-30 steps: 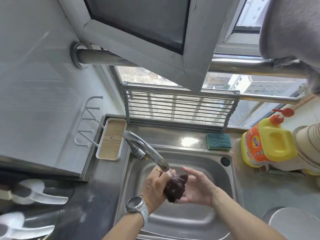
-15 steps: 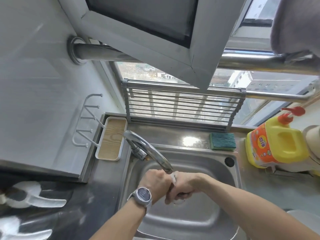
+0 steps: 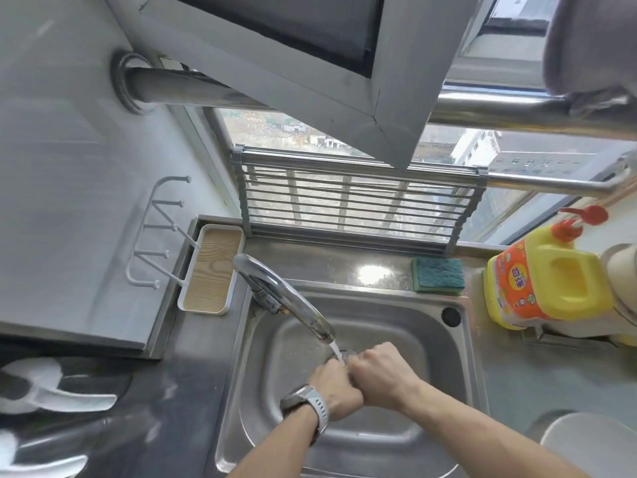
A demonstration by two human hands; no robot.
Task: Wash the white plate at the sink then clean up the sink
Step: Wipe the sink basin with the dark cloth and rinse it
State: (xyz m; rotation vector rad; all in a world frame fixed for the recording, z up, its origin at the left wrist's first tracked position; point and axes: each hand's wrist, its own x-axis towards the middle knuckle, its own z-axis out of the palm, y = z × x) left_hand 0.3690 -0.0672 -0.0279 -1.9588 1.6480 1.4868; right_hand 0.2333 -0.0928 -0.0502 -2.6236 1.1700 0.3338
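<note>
Both my hands are clenched together over the steel sink, right under the curved faucet, whose water runs onto them. My left hand, with a grey watch on the wrist, is pressed against my right hand. They squeeze a dark cloth, which the fists hide almost completely. The white plate lies on the counter at the bottom right, partly cut off by the frame edge.
A green sponge lies on the ledge behind the sink. A yellow detergent bottle and stacked bowls stand at the right. A white tray sits left of the faucet, a metal rack leans at the window.
A second ago the dark cloth showed between my open fingers. Both hands have since closed tightly over it under the running water and dropped a little lower in the sink.
</note>
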